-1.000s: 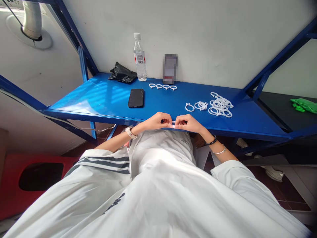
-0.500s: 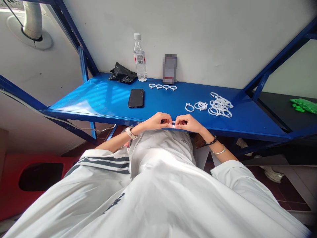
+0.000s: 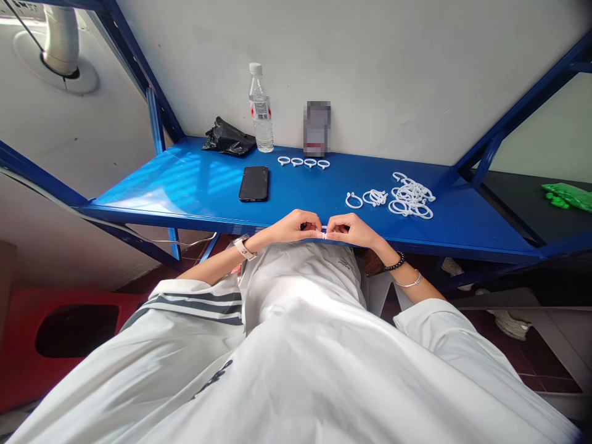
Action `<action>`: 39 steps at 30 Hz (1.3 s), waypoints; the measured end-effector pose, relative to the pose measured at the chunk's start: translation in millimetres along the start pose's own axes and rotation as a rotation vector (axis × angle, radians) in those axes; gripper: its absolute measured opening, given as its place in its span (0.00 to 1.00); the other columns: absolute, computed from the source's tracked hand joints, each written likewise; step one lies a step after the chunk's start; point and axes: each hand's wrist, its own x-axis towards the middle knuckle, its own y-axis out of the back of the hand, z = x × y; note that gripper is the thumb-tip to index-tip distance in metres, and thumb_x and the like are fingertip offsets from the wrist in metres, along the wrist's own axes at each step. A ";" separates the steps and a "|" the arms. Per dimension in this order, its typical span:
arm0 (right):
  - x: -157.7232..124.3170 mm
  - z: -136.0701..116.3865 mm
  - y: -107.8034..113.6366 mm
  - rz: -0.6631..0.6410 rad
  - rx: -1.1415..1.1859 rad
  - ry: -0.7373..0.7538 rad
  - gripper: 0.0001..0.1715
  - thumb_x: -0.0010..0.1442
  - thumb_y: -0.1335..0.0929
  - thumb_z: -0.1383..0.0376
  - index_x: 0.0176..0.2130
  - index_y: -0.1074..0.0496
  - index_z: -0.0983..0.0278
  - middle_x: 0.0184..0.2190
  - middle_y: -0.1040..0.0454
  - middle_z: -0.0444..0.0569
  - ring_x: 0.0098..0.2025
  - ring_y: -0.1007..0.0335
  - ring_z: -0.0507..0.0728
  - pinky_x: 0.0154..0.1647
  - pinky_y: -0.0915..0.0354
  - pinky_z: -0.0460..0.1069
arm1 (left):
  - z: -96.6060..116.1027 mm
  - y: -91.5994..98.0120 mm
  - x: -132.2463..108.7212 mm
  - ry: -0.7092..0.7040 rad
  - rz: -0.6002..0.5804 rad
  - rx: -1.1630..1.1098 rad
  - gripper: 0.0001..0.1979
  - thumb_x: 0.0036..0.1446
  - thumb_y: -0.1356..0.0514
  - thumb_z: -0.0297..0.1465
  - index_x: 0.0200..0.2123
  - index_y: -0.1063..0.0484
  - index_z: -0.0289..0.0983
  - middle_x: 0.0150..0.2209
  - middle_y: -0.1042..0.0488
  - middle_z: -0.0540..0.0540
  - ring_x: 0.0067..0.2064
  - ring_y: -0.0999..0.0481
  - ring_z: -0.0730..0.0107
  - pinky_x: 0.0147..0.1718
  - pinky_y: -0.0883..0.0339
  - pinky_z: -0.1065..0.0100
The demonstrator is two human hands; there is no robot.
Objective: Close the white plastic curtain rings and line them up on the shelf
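Note:
My left hand [image 3: 292,226] and my right hand [image 3: 351,229] meet at the front edge of the blue shelf [image 3: 185,185], fingers curled. Both pinch a small white plastic ring [image 3: 324,234] between their fingertips; most of it is hidden by the fingers. A heap of white rings [image 3: 411,198] lies on the shelf to the right, with two or three loose rings [image 3: 365,198] beside it. Several rings stand in a neat row [image 3: 304,162] at the back of the shelf.
A black phone [image 3: 253,183] lies on the shelf left of centre. A water bottle [image 3: 261,111], a crumpled black bag [image 3: 227,140] and a blurred box [image 3: 317,128] stand against the wall. Green pieces [image 3: 568,196] lie on a dark surface at far right.

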 end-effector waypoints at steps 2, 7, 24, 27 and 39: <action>-0.1 -0.4 0.1 0.002 0.003 -0.004 0.29 0.59 0.30 0.43 0.28 0.25 0.66 0.25 0.30 0.45 0.25 0.47 0.49 0.25 0.48 0.47 | -0.2 0.0 0.1 0.010 -0.005 -0.001 0.30 0.60 0.42 0.56 0.32 0.23 0.33 0.30 0.24 0.44 0.28 0.32 0.73 0.29 0.40 0.71; -0.5 -0.8 -0.2 0.006 0.003 -0.014 0.29 0.59 0.30 0.43 0.28 0.25 0.66 0.25 0.30 0.45 0.25 0.47 0.49 0.25 0.49 0.47 | -0.9 -0.1 0.0 0.025 -0.010 -0.011 0.30 0.60 0.42 0.56 0.33 0.23 0.33 0.30 0.24 0.44 0.29 0.32 0.72 0.29 0.39 0.71; -0.6 0.5 -0.1 0.008 -0.018 -0.021 0.30 0.59 0.31 0.41 0.29 0.25 0.66 0.25 0.30 0.45 0.25 0.47 0.49 0.26 0.48 0.47 | -2.0 -0.2 -0.4 -0.003 -0.002 -0.007 0.28 0.61 0.42 0.55 0.33 0.23 0.33 0.30 0.24 0.44 0.28 0.31 0.72 0.28 0.40 0.71; -0.7 0.2 -0.1 0.006 -0.024 -0.017 0.30 0.60 0.31 0.42 0.29 0.25 0.66 0.25 0.30 0.45 0.25 0.46 0.49 0.26 0.48 0.47 | -1.9 -0.1 -0.5 -0.011 -0.003 -0.004 0.28 0.62 0.42 0.54 0.33 0.23 0.32 0.30 0.24 0.44 0.28 0.31 0.72 0.28 0.39 0.71; -0.6 0.4 0.0 0.013 -0.023 -0.006 0.30 0.60 0.31 0.42 0.29 0.25 0.66 0.25 0.30 0.46 0.25 0.46 0.49 0.26 0.48 0.47 | -2.3 -0.5 -0.5 0.006 -0.003 0.005 0.28 0.62 0.42 0.55 0.34 0.23 0.33 0.30 0.24 0.44 0.29 0.31 0.72 0.28 0.39 0.72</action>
